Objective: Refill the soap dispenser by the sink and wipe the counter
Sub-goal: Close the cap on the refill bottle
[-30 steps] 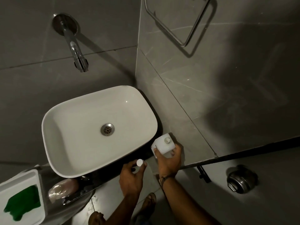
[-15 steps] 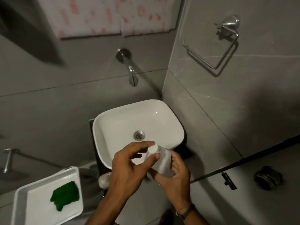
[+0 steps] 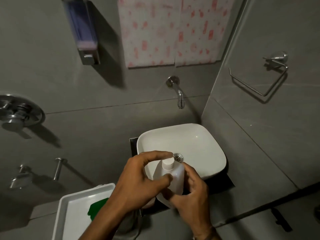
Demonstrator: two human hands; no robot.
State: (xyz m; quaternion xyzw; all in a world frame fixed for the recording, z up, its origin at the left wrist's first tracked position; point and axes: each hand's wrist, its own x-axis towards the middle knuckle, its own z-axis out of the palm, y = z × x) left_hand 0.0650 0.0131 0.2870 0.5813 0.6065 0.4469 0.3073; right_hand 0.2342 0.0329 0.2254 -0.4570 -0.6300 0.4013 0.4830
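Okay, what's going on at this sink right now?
A person holds a white bottle over the white basin: right hand around its body, left hand with fingers at the cap. The wall soap dispenser is untouched. A green cloth lies in a white tray.

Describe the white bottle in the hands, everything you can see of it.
The bottle is white, somewhat translucent plastic, flat-sided, with a round white cap on its neck. It is held tilted above the front rim of the sink. The right hand grips its lower body; the left hand curls over it, fingers at the cap, thumb against its side. Its base is hidden. No label shows.
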